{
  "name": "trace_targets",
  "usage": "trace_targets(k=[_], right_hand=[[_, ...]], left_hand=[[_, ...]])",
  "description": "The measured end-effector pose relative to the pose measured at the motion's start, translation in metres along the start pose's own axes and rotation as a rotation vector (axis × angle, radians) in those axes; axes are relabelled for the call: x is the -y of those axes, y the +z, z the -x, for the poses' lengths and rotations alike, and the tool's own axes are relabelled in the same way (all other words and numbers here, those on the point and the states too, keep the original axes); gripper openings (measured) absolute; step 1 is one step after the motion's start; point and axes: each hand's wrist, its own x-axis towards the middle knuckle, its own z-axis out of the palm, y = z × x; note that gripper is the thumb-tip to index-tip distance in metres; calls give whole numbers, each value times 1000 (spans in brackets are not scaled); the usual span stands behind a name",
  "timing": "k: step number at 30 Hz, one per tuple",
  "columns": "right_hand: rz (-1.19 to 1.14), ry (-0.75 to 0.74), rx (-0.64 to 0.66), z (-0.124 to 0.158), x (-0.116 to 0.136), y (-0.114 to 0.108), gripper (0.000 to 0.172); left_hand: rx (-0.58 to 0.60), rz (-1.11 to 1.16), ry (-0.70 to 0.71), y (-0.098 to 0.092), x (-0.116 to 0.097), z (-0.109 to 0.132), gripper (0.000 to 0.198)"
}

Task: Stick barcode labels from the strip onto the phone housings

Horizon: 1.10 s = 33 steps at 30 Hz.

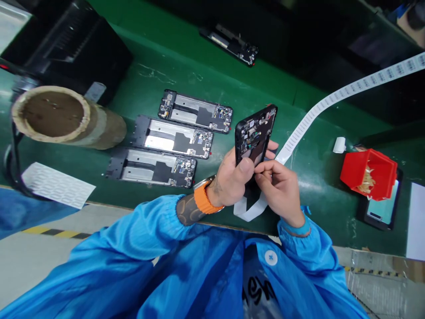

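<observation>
Tilted up in my left hand (234, 177) is an opened phone body (255, 135) with its circuit board showing. The thumb lies across its lower face. My right hand (280, 188) is at the phone's lower right edge, thumb and index finger pinched together; whatever sits between those fingertips is too small to make out. Behind and under the right hand runs a white strip of barcode labels (312, 117), its loose end looping below near the table's front edge. Left of my hands, three more opened phone bodies (195, 110) lie side by side on the green table.
A cardboard tube (106, 126) and a black machine (76, 44) stand at left, near a label sheet (59, 184). Another phone body (229, 44) lies at the back. On the right are a red bin (352, 170), a phone with a lit screen (381, 206) and white paper (416, 221).
</observation>
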Motion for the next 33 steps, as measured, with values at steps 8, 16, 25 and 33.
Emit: trace_targets(k=[8,16,25,33], right_hand=[[6,3,-16,1,1,-1,8],[9,8,-16,0,1,-1,8],[29,8,-15,0,3,-2,8],[47,10,-9,2,3,-2,9]], left_hand=[[26,9,41,-1,5,1,78],[40,-33,69,-3,7,1,79],[64,-31,74,-2,8,1,81],[36,-13,51,0,8,1,83]])
